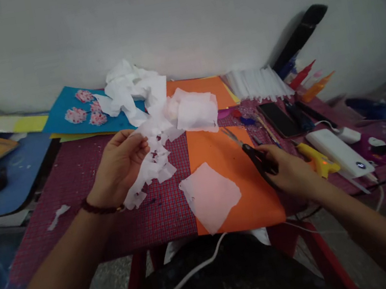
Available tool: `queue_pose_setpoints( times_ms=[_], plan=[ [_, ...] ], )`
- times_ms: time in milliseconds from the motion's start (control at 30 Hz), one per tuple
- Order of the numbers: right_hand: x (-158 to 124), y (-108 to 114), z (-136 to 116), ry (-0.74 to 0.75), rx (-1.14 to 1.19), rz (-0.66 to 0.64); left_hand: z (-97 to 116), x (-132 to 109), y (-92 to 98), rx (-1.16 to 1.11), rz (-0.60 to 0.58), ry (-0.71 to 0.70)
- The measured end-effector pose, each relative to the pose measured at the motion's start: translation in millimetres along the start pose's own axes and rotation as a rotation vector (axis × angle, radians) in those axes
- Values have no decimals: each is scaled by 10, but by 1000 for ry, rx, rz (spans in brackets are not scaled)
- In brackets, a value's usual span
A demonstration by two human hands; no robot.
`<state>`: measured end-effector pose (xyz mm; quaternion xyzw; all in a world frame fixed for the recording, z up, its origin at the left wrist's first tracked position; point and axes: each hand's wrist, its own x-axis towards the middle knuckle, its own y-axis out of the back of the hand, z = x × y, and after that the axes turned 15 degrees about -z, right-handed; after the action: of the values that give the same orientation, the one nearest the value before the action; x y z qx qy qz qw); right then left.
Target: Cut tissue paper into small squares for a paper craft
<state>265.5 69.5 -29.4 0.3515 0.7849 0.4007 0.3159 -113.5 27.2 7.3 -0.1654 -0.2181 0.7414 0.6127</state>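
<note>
Ragged paper (148, 168) and scissors (252, 154) held apart
Left grip (120, 157) pinches the ragged paper, seemingly to keep it clear of the pale square (213, 198) lying mostly on the orange sheet (258, 197); right grip (289, 170) holds the scissors by the handles, pointing forward

- A patch of checked cloth (66, 179) left of the left hand (122, 164) offers open room, broken by one scrap (58, 216).
- Cut paper (159, 163), pinched in that hand, blocks the middle, reaching toward the far crumpled paper (127, 91).
- Bare orange sheet (257, 198) leaves a passage between the flat pink square (211, 196) and the right hand (289, 172).
- Scissors (254, 153), gripped there, jut over the sheet's far part.
- Phone (278, 119), glue gun (317, 160) and power bank (339, 151) crowd the right.
- Along the far side, the wall (171, 19) stops any reach; a white cable (199, 265) crosses the near side.
</note>
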Motion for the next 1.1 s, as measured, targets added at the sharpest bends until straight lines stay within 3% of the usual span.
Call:
queue_pose_setpoints(
  times_ms=[100,233,400,567,933,1100],
  plan=[
    [124,110,-303,195,396,-155,-36,-11,67,-52,10,-22],
    [487,86,-782,403,555,-457,-30,-46,125,-85,33,-81],
    [930,-106,-1100,488,741,-563,-53,-47,228,-67,67,-102],
    [1076,-186,-1174,488,850,-595,-88,-20,216,-71,108,-75],
    [1057,-297,-1151,394,955,-569,-219,-2,140,-60,104,-11],
    [1072,-232,-1060,537,872,-585,-174,2,185,-150,83,9]
  ],
)
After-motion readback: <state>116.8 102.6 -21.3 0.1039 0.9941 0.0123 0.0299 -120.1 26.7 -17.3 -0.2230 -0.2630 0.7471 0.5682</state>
